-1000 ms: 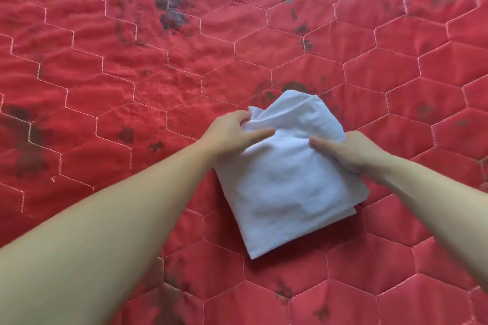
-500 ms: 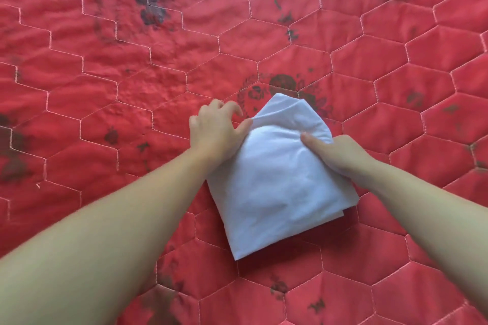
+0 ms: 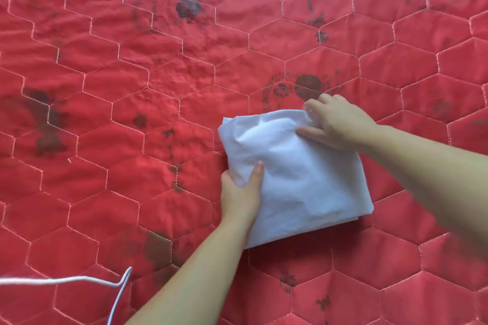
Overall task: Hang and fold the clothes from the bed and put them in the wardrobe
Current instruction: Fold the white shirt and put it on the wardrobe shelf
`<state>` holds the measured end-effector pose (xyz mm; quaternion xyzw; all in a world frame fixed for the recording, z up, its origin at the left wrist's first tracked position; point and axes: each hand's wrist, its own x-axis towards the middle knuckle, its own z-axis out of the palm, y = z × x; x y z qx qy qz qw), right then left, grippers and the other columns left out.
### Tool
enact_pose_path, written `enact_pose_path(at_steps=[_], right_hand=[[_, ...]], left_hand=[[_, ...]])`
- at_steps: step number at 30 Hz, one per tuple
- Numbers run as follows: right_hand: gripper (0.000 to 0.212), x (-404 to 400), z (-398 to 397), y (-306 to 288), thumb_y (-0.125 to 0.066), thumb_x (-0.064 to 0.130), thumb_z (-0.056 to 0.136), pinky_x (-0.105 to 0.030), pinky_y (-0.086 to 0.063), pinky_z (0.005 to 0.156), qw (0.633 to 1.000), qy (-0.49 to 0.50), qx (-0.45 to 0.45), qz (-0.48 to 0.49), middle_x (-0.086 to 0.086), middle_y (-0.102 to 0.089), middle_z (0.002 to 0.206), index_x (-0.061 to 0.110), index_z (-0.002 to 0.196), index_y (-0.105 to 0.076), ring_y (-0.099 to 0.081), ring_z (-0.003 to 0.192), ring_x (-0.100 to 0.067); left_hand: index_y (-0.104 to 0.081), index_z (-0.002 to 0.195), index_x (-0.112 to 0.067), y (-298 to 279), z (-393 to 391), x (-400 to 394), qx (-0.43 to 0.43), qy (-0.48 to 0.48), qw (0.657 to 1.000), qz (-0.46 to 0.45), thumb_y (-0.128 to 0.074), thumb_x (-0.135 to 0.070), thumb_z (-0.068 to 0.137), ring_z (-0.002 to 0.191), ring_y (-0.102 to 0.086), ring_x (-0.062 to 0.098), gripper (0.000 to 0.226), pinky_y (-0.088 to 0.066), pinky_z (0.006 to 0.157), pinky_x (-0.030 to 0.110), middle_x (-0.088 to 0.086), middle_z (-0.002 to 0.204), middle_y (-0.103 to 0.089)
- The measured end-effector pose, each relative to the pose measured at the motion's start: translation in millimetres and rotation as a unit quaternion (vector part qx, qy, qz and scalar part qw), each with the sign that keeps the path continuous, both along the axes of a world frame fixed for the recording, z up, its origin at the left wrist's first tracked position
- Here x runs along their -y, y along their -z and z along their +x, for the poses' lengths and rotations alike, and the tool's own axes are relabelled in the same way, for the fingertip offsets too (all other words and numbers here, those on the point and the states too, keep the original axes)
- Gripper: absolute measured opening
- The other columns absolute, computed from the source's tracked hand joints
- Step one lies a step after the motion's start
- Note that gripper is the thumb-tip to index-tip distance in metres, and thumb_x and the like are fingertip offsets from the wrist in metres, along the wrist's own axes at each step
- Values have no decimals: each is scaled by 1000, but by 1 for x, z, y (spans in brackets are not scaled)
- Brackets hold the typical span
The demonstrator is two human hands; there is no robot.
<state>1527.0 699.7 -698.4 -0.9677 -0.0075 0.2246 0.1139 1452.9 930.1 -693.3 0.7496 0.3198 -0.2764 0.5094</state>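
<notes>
White wire hanger (image 3: 79, 281), nearest, lies on the bed (image 3: 132, 87). Beyond it, the left hand (image 3: 239, 192) grips the near-left edge of the folded white garment (image 3: 295, 179), thumb on top; earlier it pinched the far-left corner. The right hand (image 3: 340, 121) curls over the far edge, as before. Garment: likely light, soft, limp; best lifted from beneath at opposite edges.

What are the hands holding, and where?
The folded white cloth: the left hand grips its left edge, the right hand its top right corner.
</notes>
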Motion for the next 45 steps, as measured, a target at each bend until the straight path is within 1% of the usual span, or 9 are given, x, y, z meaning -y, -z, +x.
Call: enact_pose_path(at_steps=[6,9,14,20,25,32,39,42,45], right_hand=[[54,8,-23,1,-53,43,94,-36,-29,55,973,206,-2,108,-6,-38,57,15,50,-36,-41,63,-31],[34,2,-53,-8,-53,55,87,-43,-40,83,948,311,48,34,-8,-50,103,21,86,-58,-47,106,-34],[74,-30,-104,-13,-52,60,88,-52,-33,103,853,515,-37,73,-13,-28,143,22,146,-25,-35,131,-41],[80,-44,-88,-6,-57,66,82,-40,-40,97,727,649,-30,222,-10,-51,135,8,135,-43,-50,123,-31],[50,-37,-89,-10,-68,57,81,-38,-54,75,629,679,-6,379,-3,-72,91,7,87,-70,-63,76,-20],[39,-37,-105,5,-64,45,89,-32,-39,58,718,634,91,272,5,-58,65,14,66,-57,-55,70,-20],[80,-15,-123,-16,-29,83,75,-42,-48,77,904,405,-134,-15,-7,-62,109,17,108,-59,-60,100,-33],[95,-20,-121,-30,-32,88,66,-43,-57,73,855,450,-249,66,-9,-64,112,16,125,-54,-65,93,-33],[92,-35,-114,-36,-47,83,72,-52,-59,62,693,613,-275,262,-11,-56,121,16,134,-45,-60,101,-37]], left_hand=[[-67,97,-14,5,20,-8,24,82,996,20,-67,-55,83,86,-65,14,43,-46,69,26,-5,92,-69],[-65,96,-18,4,25,-9,38,111,992,34,-69,-56,81,87,-64,13,41,-47,70,26,-8,91,-68],[-57,116,-25,-5,42,11,63,148,986,51,-63,-81,60,102,-63,18,79,-51,92,40,-8,109,-66],[-67,110,-19,-5,50,20,-6,99,995,-11,-65,-74,71,97,-66,18,67,-53,89,37,-5,104,-70],[-66,95,-16,-7,50,12,-104,-4,983,-153,-70,-67,70,86,-71,14,56,-57,74,31,-4,94,-73],[-71,80,-9,7,44,3,5,93,995,41,-68,-66,75,78,-63,20,58,-48,66,31,0,80,-69],[-56,120,-23,-22,63,-24,-43,378,911,157,-47,-79,77,108,-58,27,71,-56,81,45,-2,122,-61],[-35,142,-24,-39,63,-19,-188,273,943,30,-58,-72,78,123,-45,30,83,-58,62,55,-3,143,-40],[-28,148,-26,-44,61,-5,-222,160,962,-9,-53,-81,74,132,-38,34,96,-52,80,64,-4,150,-32]])
